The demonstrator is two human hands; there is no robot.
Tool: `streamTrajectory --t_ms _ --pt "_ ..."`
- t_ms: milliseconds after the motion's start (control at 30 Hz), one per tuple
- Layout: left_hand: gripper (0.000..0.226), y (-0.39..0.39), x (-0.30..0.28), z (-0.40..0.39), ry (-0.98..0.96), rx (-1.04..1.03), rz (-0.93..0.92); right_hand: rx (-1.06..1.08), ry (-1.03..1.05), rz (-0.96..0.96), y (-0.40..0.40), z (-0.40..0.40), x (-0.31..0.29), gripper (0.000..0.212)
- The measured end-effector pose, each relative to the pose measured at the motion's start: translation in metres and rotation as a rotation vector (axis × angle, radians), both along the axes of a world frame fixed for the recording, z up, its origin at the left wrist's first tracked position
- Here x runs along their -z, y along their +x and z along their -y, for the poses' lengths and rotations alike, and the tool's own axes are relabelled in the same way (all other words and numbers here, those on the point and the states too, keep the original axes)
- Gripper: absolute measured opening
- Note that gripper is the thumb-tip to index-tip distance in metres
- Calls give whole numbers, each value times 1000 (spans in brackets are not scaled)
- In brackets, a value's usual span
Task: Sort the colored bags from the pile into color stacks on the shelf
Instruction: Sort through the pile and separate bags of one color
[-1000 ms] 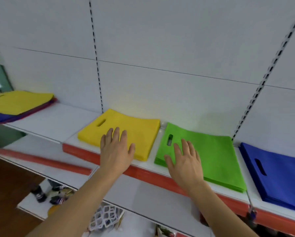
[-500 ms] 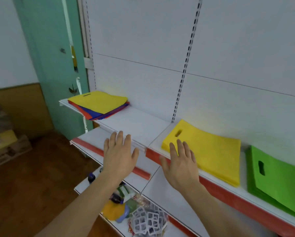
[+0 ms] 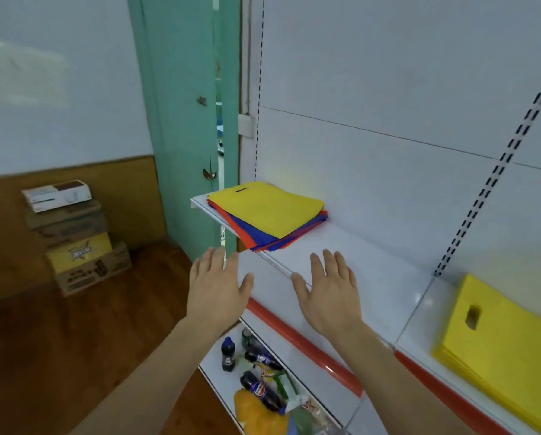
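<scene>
**Both hands flat and empty, short of the mixed pile**

Your left hand (image 3: 216,285) and right hand (image 3: 329,288) are both held out palm down with fingers straight and slightly spread, holding nothing. The left hand sits over the shelf's front corner, partly above the floor; the right hand is over the bare white shelf (image 3: 350,262). Whether either palm touches the surface cannot be told.

The pile of bags (image 3: 267,216) lies at 12 o'clock from your left hand and at about 11 o'clock from your right, near but apart from both. A yellow bag with a slit handle lies on top, with blue and red bags fanned out beneath it. The pile sits at the far left end of the shelf, against the white back panel.

At 3 o'clock from your right hand, well apart, a yellow stack (image 3: 507,346) of bags lies on the next shelf section, its handle cut-out facing you.

On the lower shelf at 6 o'clock, dark bottles (image 3: 258,384) lie among packets; one carries a round red, white and blue emblem, but no wording can be read. At 9 o'clock, cardboard boxes (image 3: 78,243) are stacked on the wooden floor (image 3: 74,356); the yellow box and the brown one under it bear print too blurred to read.

The shelf front has a red edge strip (image 3: 303,343). A green door frame (image 3: 181,120) stands behind the shelf's left end, beside a pale wall with brown panelling below.
</scene>
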State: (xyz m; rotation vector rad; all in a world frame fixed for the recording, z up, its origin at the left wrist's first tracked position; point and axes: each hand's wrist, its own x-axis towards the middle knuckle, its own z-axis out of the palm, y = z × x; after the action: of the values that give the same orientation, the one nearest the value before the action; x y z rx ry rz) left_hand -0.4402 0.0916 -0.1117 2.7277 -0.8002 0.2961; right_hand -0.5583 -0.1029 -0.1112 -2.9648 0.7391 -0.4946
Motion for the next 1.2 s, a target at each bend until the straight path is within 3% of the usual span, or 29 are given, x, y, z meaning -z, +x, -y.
streamTrajectory --t_ms 200,500,733,967,1200 --pt "64 89 -17 12 6 -2 44 -18 22 82 100 8 -10 73" --pt "63 187 -4 25 -17 66 16 80 -3 -34 182 19 -1 74" --pt "67 272 14 49 17 271 -14 268 38 -95 238 14 5 76" --pt "69 342 19 68 85 456 15 488 120 -105 260 -10 12 76" --pt "76 363 39 98 192 592 4 627 150 -186 265 -4 15 79"
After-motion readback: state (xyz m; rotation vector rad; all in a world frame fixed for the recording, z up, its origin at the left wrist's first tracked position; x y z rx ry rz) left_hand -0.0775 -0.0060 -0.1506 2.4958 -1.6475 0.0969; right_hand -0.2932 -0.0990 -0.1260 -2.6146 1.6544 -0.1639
